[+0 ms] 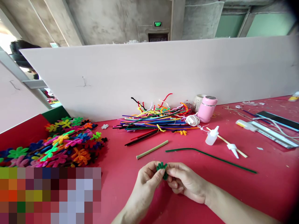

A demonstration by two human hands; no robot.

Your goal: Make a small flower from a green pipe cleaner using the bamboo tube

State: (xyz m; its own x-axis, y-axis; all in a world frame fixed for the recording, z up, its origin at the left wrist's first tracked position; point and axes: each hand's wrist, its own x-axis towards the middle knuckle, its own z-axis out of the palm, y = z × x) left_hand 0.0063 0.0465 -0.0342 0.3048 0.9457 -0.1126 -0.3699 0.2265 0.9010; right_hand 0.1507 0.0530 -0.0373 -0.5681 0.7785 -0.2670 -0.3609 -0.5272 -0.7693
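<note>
left hand point(149, 177) and right hand point(184, 182) pinch green flower point(162, 168) | flower part bent | long green stem point(210, 157) waits on counter point(130, 193)

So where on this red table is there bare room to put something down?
Bare red table lies between the heap of finished pipe-cleaner flowers and the left hand, and right of the long dark green pipe cleaner. It is crowded along the white board: the bundle of coloured pipe cleaners, the pink cylindrical container and the small white glue bottle.
</note>
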